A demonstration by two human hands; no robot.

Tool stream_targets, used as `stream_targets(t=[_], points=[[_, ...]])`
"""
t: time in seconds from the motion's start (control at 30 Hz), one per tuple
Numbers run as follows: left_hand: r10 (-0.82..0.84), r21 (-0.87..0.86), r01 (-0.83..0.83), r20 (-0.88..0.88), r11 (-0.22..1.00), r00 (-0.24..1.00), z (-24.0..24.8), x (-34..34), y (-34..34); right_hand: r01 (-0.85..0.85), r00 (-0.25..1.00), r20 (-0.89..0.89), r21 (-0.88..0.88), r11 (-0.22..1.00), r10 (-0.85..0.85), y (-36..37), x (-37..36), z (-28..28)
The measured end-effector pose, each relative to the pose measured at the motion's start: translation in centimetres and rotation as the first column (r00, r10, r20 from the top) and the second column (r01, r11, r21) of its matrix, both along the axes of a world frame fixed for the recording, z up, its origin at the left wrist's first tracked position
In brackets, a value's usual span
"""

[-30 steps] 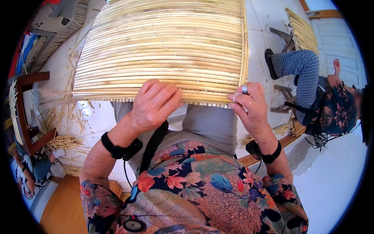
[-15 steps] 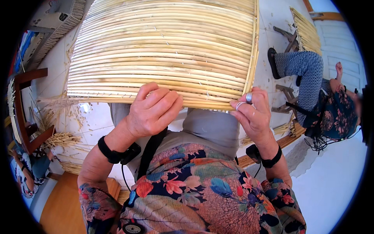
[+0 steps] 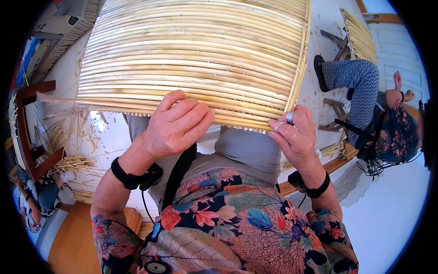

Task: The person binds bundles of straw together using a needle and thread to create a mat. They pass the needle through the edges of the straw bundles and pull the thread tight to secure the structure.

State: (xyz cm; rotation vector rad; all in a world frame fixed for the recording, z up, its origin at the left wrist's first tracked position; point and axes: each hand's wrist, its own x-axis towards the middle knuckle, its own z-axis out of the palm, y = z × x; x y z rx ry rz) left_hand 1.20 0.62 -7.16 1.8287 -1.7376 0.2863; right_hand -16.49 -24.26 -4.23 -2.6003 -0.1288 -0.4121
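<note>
A mat of pale yellow reeds [image 3: 191, 59], its stalks lying crosswise and bound with small white stitches, slopes up from my lap. My left hand [image 3: 175, 125] is closed over the near edge, left of the mat's middle, knuckles up and fingers curled under. At the near right corner my right hand [image 3: 294, 132] pinches the reed ends between thumb and fingers; two rings sit on its fingers. Feathery plumes [image 3: 61, 102] of a reed stick out past the near left corner. A lengthwise reed strip [image 3: 301, 64] borders the right side.
Loose cut reeds [image 3: 75, 163] and scraps lie on the tiled floor at left, by a dark wooden frame [image 3: 34, 132]. Another person [image 3: 353, 91] sits at right near a second reed mat [image 3: 360, 34]. A further person [image 3: 34, 201] is at the far left.
The mat has tilted slightly, its right side swinging right. The plumes at its left corner have risen and spread. Both hands keep nearly the same places on the near edge.
</note>
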Motion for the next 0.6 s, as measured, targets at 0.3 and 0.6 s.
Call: stream_targets(t=[0.3, 0.6], points=[[0.034, -0.02, -0.032, 0.082, 0.999, 0.996, -0.6, 0.3, 0.3, -0.018, 1.0, 0.015, -0.033, 0.999, 0.019, 0.1, 0.3, -0.3], [-0.009, 0.02, 0.009, 0.003, 1.0, 1.0, -0.2, 1.2, 0.0, -0.011, 1.0, 0.013, -0.005, 1.0, 0.011, -0.1, 0.8, 0.3]])
